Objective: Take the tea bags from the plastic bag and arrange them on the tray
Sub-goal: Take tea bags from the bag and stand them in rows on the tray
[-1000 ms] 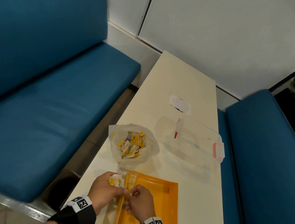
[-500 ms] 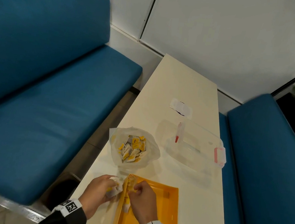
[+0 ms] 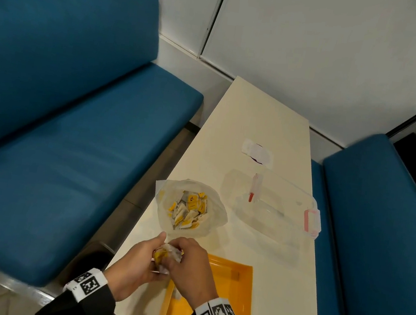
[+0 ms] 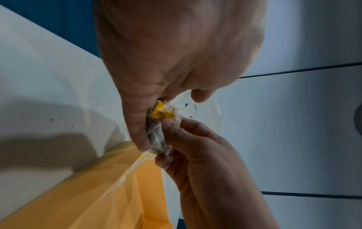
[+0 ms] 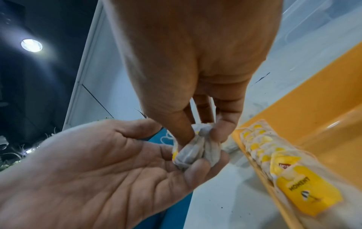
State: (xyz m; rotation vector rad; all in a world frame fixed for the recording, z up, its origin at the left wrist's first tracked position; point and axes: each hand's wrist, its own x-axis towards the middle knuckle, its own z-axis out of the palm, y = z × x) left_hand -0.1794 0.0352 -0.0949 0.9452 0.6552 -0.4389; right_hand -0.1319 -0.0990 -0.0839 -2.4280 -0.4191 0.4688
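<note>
A clear plastic bag (image 3: 214,218) lies open on the cream table, with many yellow-and-white tea bags (image 3: 189,211) inside. The orange tray (image 3: 234,288) sits near me, and a row of tea bags (image 5: 262,153) leans along its left wall. Just left of the tray's far corner my left hand (image 3: 157,252) cups a small crumpled bunch of tea bags (image 3: 164,255). My right hand (image 3: 176,257) reaches into that bunch. Its thumb and fingers (image 5: 184,131) pinch the tea bags (image 5: 194,152) lying on the left hand's fingers (image 5: 195,168).
A clear lidded container (image 3: 276,207) with pink latches stands right of the bag, and a white paper slip (image 3: 257,153) lies farther back. Blue benches (image 3: 67,140) flank the narrow table (image 3: 256,116). The table's left edge runs close to my left hand.
My right hand has left the tray's left wall and moved to the bunch in my left hand. Both hands now meet just off the tray's far left corner.
</note>
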